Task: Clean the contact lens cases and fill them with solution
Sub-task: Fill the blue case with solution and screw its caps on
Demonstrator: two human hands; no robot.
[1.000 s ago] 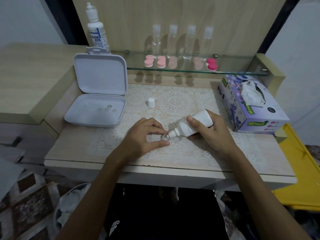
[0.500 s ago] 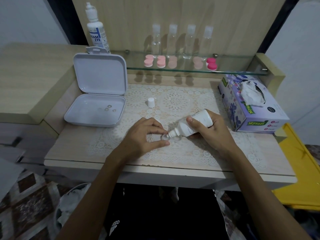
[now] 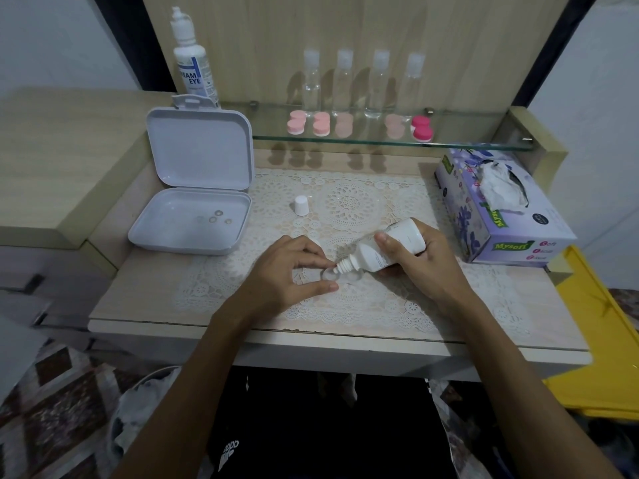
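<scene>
A clear, uncapped contact lens case [image 3: 340, 276] lies on the lace mat [image 3: 352, 205] near the table's front. My left hand [image 3: 294, 271] pinches its left well between thumb and forefinger. My right hand [image 3: 420, 261] grips a small white solution bottle [image 3: 383, 250], tilted down to the left, its nozzle right over the left well. The bottle's white cap [image 3: 301, 205] stands on the mat behind. Several pink-capped lens cases [image 3: 321, 124] sit on the glass shelf [image 3: 466, 141].
An open white plastic box [image 3: 193, 216] with a few small rings inside lies at the left. A tall solution bottle [image 3: 193, 63] stands behind it. Several clear bottles [image 3: 377, 84] line the shelf. A tissue box [image 3: 498, 205] sits at the right, a yellow bin [image 3: 601, 340] beyond the table edge.
</scene>
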